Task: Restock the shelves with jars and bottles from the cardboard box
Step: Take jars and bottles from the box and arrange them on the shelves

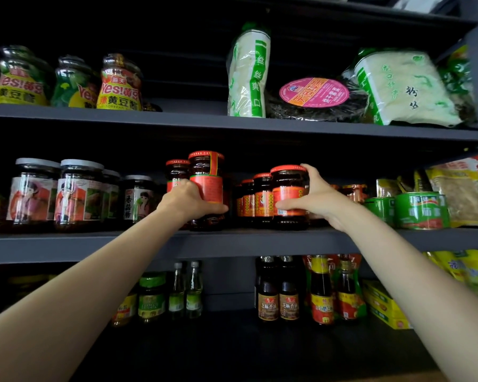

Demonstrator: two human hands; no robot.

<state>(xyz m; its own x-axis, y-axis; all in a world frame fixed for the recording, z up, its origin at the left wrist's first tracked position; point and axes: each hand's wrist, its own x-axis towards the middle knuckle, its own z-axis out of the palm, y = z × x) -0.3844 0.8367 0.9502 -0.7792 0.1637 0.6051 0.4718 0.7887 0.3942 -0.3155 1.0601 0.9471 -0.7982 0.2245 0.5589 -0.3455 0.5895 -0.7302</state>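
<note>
Both my arms reach up to the middle shelf (94,244). My left hand (185,201) grips a tall red-lidded jar (208,177) with a red label, which stands at the shelf's front edge beside another such jar (175,172). My right hand (315,197) grips a shorter red-lidded dark jar (289,186), thumb under its label and fingers over the lid's right side. That jar stands at the front of a row of like jars (255,197). No cardboard box is in view.
Grey-lidded jars (55,191) fill the middle shelf's left, green cans (420,209) and yellow packets its right. The top shelf (177,119) holds soybean-paste jars (119,84) and noodle bags (398,86). The lower shelf has oil bottles (279,293) and small green bottles (185,290).
</note>
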